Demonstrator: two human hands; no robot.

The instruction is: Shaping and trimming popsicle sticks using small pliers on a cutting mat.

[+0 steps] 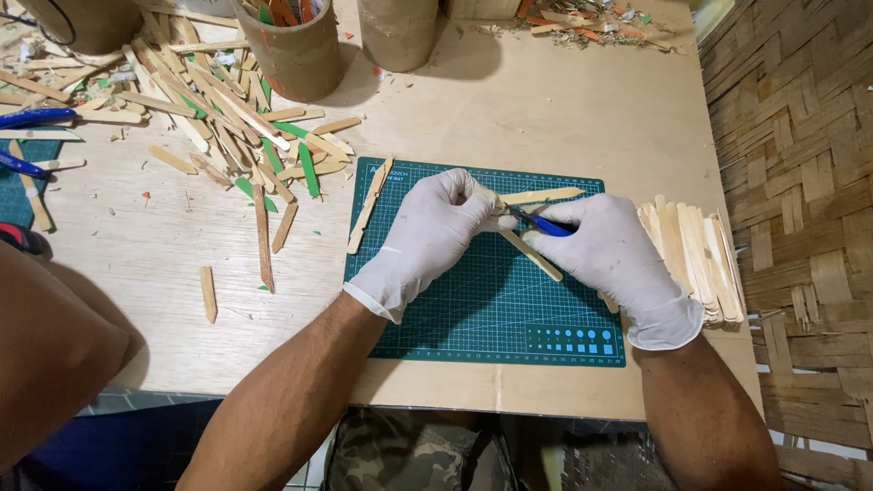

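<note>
Both my hands wear white gloves and work over a green cutting mat (473,314). My left hand (429,232) pinches a flat wooden stick (538,195) that lies across the top of the mat. My right hand (611,250) grips a small blue-handled cutter (538,223), its tip at the stick close to my left fingers. A second wooden stick (535,258) runs diagonally under my hands. Another stick (368,207) lies along the mat's left edge.
A neat stack of wooden sticks (696,255) sits right of the mat near the table edge. A loose heap of plain and green sticks (227,118) covers the left. Cardboard tubes (296,45) stand at the back. Blue-handled pliers (36,118) lie far left. Another person's arm (50,345) is at lower left.
</note>
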